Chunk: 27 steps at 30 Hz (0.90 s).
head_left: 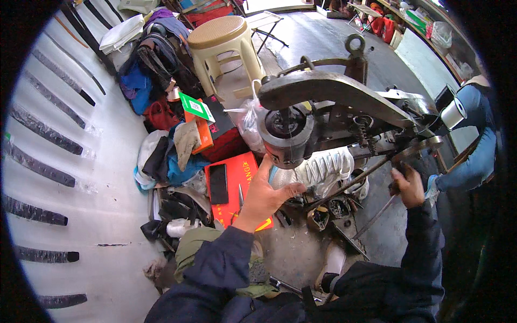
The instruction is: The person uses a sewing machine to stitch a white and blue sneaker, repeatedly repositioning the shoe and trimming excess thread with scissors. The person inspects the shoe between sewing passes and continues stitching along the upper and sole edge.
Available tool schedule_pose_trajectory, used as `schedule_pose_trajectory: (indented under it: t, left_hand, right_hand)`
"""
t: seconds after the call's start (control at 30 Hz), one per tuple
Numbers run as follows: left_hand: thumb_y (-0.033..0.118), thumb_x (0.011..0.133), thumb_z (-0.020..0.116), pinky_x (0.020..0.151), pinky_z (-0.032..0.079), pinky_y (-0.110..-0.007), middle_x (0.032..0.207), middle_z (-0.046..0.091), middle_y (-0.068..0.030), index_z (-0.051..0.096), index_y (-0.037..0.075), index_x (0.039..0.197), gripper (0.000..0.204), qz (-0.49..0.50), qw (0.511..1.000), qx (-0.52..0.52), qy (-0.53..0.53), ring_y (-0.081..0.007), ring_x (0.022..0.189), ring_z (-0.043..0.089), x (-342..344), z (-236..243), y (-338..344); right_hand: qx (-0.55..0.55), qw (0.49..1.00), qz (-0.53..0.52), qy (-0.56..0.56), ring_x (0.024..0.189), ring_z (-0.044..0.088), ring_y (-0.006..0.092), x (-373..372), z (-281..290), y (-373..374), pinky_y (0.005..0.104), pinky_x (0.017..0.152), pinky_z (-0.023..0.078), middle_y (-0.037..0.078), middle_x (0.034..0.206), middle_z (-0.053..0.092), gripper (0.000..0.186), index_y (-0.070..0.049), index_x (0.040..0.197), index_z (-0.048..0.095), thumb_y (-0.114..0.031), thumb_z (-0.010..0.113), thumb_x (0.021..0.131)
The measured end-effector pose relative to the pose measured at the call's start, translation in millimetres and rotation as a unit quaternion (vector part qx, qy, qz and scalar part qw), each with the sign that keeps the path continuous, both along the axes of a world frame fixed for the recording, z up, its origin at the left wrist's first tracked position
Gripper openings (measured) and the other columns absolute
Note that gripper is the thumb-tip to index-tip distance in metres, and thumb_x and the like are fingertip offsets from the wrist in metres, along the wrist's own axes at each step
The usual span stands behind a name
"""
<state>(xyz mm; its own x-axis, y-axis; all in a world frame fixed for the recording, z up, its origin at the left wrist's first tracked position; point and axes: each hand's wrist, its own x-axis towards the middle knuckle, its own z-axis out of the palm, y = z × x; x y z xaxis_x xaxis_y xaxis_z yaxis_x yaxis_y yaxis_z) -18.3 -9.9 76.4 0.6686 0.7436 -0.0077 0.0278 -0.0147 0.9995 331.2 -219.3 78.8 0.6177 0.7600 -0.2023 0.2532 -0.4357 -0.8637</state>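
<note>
A dark metal hand-cranked sewing machine (334, 89) stands in front of me, its round head (288, 137) at the near left end. Beneath that head lies a white lace-up sneaker (326, 166), its laces facing up. My left hand (264, 199) grips the sneaker's left end, thumb stretched along its near side; the other fingertips are partly hidden by the machine head. Over on the right, my right hand (410, 187) is closed around a dark crank handle (396, 184) below the machine's wheel (425, 145). A spool of pale thread (454, 113) sits at the machine's right end.
A phone (218, 184) rests on a red box (237, 177) left of my hand. Behind are a beige stool (219, 35) and piled bags and cloth (156, 64). Black strips (46, 129) hang on the left wall. A person in jeans (474, 151) sits at right.
</note>
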Motion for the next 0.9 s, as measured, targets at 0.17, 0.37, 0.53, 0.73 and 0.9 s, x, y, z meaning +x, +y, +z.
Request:
schedule_pose_trajectory:
  t: [0.17, 0.37, 0.53, 0.73, 0.9]
  left_hand:
    - [0.018, 0.082, 0.085, 0.106, 0.043, -0.033, 0.133, 0.062, -0.0064, 0.051, 0.006, 0.140, 0.068, 0.009, 1.000, 0.011, -0.002, -0.0180, 0.122, 0.057, 1.0, -1.8, -0.5]
    - [0.015, 0.080, 0.084, 0.102, 0.046, -0.033, 0.126, 0.065, -0.0063, 0.052, 0.006, 0.136, 0.065, 0.008, 0.999, 0.032, -0.007, -0.0175, 0.116, 0.059, 2.4, 0.2, 2.0]
    - [0.016, 0.080, 0.085, 0.099, 0.047, -0.033, 0.121, 0.066, -0.0058, 0.053, 0.005, 0.134, 0.063, 0.009, 0.999, 0.038, -0.029, -0.0149, 0.110, 0.059, 3.5, -1.2, 2.4]
    - [0.017, 0.081, 0.085, 0.097, 0.049, -0.032, 0.120, 0.066, -0.0059, 0.052, 0.005, 0.133, 0.063, 0.008, 0.997, 0.071, -0.033, -0.0138, 0.106, 0.060, 5.1, -3.7, 4.1]
    - [0.027, 0.079, 0.089, 0.103, 0.045, -0.034, 0.127, 0.063, -0.0078, 0.050, 0.005, 0.138, 0.074, -0.011, 0.999, 0.019, -0.028, -0.0170, 0.115, 0.057, 3.7, -0.6, 5.8]
  right_hand:
    - [0.133, 0.979, -0.068, -0.137, 0.065, 0.052, 0.0084, 49.4, 47.1, -22.2, 0.0248, 0.056, 0.043, -0.002, 0.082, 0.058, 0.023, -0.004, 0.119, 0.063, -0.020, 0.056, 0.104]
    - [0.098, 0.969, -0.154, -0.166, 0.061, 0.046, 0.0073, 155.5, -21.4, -57.0, 0.0251, 0.053, 0.036, -0.003, 0.074, 0.052, 0.015, -0.008, 0.100, 0.058, -0.022, 0.058, 0.105]
    - [-0.059, 0.995, -0.050, -0.061, 0.082, 0.062, 0.0192, 123.8, -86.4, -50.2, 0.0320, 0.072, 0.052, 0.013, 0.109, 0.069, 0.023, -0.002, 0.119, 0.062, -0.016, 0.061, 0.102]
    - [0.045, 0.999, 0.029, -0.005, 0.078, 0.059, 0.0149, 33.9, -7.9, -19.5, 0.0335, 0.062, 0.049, 0.007, 0.099, 0.065, 0.028, -0.001, 0.121, 0.065, -0.020, 0.062, 0.101]
    - [0.116, 0.968, -0.137, -0.173, 0.079, 0.055, 0.0103, 103.8, 34.0, -41.3, 0.0252, 0.068, 0.044, 0.001, 0.092, 0.061, 0.024, 0.000, 0.116, 0.061, -0.019, 0.058, 0.103]
